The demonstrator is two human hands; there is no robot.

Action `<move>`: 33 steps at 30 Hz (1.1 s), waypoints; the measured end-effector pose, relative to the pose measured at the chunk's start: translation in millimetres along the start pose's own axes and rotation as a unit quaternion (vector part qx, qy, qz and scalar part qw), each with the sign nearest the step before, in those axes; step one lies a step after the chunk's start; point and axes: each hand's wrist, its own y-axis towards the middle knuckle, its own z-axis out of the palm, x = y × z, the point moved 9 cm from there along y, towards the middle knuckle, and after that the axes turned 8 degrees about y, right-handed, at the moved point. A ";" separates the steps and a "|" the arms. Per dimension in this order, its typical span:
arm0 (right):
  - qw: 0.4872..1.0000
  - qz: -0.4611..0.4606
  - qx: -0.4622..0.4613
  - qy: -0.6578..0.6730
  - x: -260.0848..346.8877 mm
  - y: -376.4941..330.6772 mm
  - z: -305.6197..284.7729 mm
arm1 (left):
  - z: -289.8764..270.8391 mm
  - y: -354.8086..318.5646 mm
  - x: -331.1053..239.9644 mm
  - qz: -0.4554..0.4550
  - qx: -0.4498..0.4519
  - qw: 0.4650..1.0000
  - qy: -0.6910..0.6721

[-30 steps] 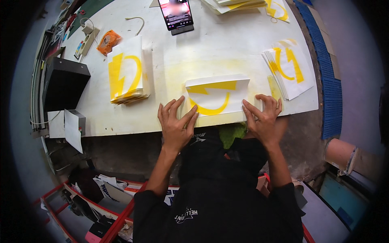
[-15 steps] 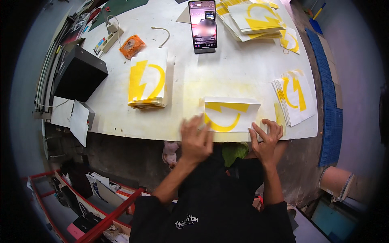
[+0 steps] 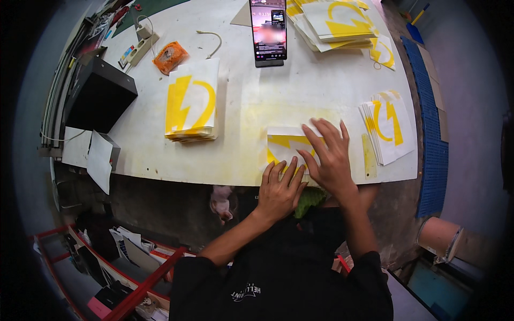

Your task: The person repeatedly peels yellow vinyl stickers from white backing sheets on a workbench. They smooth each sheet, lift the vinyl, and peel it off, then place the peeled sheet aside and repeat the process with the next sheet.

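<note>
Both my hands lie flat and open at the near edge of the desk, gripping nothing. My left hand sits at the very edge, fingers spread and pointing away from me, fingertips touching the lower border of the folded sheet. My right hand lies just beyond and beside it, palm down on the right part of that sheet, covering much of it.

The folded sheet is white with a yellow printed shape, resting on a yellow-stained patch of the desk, close to the near edge and between 2 stacks. I judge it light, thin and limp: it should crease readily, slide easily on the smooth top, and tear or smudge if dragged. The best hold would be by pressing flat with the palms, or pinching a free corner on its left side, which is uncovered.

To the right, near my right hand but apart from it, lies a fanned stack of printed sheets. To the left, well apart, sits a squared stack of the same kind.

Further off: a black box at the left edge, an orange packet, a power strip, a phone with its screen lit, and a third, looser pile at the far side.
</note>
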 end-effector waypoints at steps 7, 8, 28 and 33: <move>0.998 0.012 0.051 0.019 -43.9 23.0 40.2 | 19.4 13.0 16.0 -0.002 0.045 0.999 -0.028; 0.999 0.007 0.047 0.016 -48.4 22.0 46.5 | 20.6 18.7 16.1 0.016 0.065 0.997 -0.034; 0.898 0.352 -0.154 -0.212 -111.2 -141.9 -79.1 | 15.0 32.7 37.4 -0.035 0.145 0.989 0.001; 0.879 0.447 -0.141 -0.085 -118.7 -151.2 -72.4 | 24.5 23.6 40.6 -0.028 0.134 0.991 0.005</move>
